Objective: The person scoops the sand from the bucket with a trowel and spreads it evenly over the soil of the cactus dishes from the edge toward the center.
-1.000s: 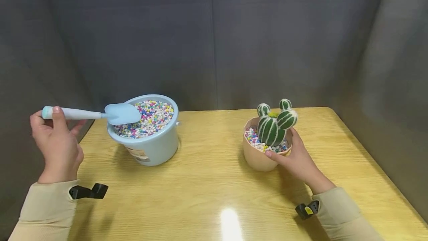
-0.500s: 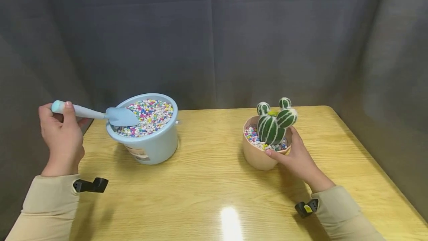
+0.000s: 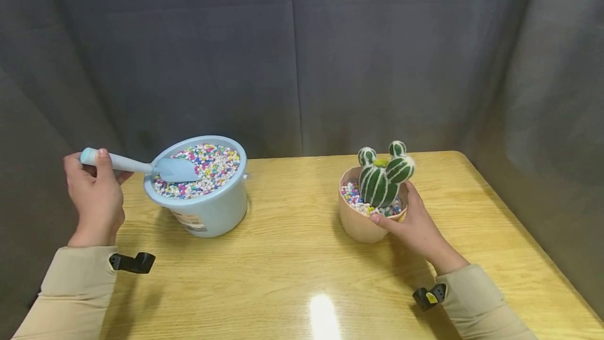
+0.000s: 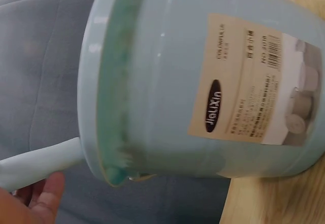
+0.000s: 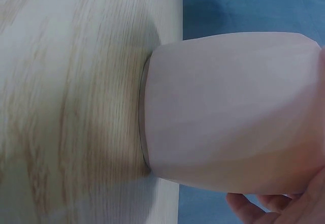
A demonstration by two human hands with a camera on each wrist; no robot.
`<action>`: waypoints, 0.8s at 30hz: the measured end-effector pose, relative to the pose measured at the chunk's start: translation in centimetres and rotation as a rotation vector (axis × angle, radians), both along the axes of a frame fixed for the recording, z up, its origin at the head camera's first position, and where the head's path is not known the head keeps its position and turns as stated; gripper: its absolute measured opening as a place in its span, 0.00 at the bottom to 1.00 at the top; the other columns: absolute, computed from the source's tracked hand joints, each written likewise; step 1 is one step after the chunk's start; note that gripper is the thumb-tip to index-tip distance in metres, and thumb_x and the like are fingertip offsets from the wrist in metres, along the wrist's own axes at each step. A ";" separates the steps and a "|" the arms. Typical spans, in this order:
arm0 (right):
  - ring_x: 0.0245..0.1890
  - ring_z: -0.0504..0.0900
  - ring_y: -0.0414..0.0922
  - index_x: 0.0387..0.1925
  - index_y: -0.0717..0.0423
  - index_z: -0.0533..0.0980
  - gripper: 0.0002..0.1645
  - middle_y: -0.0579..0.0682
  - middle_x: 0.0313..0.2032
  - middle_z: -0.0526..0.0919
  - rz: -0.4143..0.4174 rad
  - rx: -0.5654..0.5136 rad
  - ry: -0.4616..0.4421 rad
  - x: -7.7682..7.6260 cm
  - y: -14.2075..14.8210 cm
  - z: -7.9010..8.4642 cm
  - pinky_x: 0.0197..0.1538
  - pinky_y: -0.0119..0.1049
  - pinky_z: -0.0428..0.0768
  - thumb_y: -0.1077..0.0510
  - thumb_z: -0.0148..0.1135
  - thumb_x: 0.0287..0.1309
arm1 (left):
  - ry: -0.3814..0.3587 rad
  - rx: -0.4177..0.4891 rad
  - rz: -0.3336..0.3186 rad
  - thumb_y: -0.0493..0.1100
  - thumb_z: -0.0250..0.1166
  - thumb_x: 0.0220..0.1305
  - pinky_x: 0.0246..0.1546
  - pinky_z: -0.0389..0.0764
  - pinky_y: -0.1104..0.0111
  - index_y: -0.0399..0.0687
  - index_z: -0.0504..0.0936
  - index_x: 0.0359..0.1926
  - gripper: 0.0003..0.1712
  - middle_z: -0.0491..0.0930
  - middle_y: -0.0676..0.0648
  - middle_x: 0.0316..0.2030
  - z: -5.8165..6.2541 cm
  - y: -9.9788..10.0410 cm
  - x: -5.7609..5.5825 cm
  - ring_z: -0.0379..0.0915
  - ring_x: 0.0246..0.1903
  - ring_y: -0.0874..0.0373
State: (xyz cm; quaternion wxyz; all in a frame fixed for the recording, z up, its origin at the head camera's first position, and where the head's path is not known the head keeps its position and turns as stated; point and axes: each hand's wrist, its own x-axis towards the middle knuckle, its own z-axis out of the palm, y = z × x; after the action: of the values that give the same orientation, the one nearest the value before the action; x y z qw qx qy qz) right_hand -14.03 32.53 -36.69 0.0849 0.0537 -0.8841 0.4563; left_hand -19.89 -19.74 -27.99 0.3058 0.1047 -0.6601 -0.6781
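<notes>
My left hand (image 3: 96, 195) grips the pale blue handle of a small trowel (image 3: 176, 170), thumb along the top near its end. The trowel slopes down to the right, and its blade lies over the multicoloured pebbles (image 3: 217, 164) inside a light blue bucket (image 3: 214, 214). In the left wrist view, the handle crosses close by the bucket's rim (image 4: 91, 82), while the blade is hidden. My right hand (image 3: 420, 227) holds a peach-coloured pot (image 3: 358, 224) at its right side, thumb on the front rim. A green-and-white striped cactus (image 3: 377, 185) stands in that pot among similar pebbles.
Bucket and pot stand apart on a light wooden table (image 3: 283, 256). A dark grey curtain (image 3: 212, 67) hangs behind the table and along both sides. The bucket carries a printed label (image 4: 244, 82) on its front.
The left hand has shifted right, and the trowel has gone from nearly level to sloping, its blade lower against the pebbles. The right hand keeps its hold on the pot.
</notes>
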 end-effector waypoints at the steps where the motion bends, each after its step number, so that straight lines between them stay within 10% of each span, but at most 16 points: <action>1: 0.75 0.54 0.66 0.79 0.66 0.41 0.67 0.72 0.74 0.54 -0.001 0.003 -0.001 0.0 0.0 0.0 0.75 0.66 0.54 0.49 0.78 0.58 | 0.001 0.001 -0.001 0.47 0.52 0.81 0.42 0.81 0.83 0.56 0.65 0.55 0.09 0.66 0.54 0.49 -0.1 0.0 0.0 0.69 0.51 0.63; 8: 0.75 0.55 0.66 0.79 0.66 0.42 0.66 0.72 0.74 0.55 0.005 0.006 0.007 0.1 0.0 -0.1 0.74 0.67 0.55 0.49 0.77 0.58 | 0.044 0.029 0.008 0.45 0.54 0.80 0.45 0.82 0.81 0.54 0.66 0.53 0.07 0.67 0.52 0.47 -1.0 0.4 0.1 0.72 0.48 0.63; 15: 0.75 0.54 0.68 0.79 0.67 0.42 0.65 0.73 0.74 0.54 0.001 0.016 0.016 0.1 0.2 0.2 0.74 0.68 0.54 0.50 0.77 0.58 | 0.024 -0.034 0.013 0.45 0.54 0.80 0.64 0.76 0.56 0.56 0.65 0.53 0.07 0.66 0.54 0.47 -1.6 1.7 -0.1 0.70 0.52 0.63; 24: 0.74 0.55 0.67 0.79 0.67 0.41 0.65 0.73 0.73 0.55 0.022 0.003 0.012 0.0 -0.1 0.0 0.74 0.67 0.55 0.51 0.77 0.59 | -0.027 -0.101 0.050 0.45 0.56 0.80 0.63 0.76 0.57 0.56 0.65 0.53 0.09 0.67 0.56 0.46 -1.8 1.8 0.2 0.73 0.53 0.61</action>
State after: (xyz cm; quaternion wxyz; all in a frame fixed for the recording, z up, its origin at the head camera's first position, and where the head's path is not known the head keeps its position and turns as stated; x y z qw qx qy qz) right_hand -14.03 32.47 -36.70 0.0849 0.0663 -0.8837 0.4555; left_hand -19.71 -17.90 -29.78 0.3184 0.1150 -0.6947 -0.6347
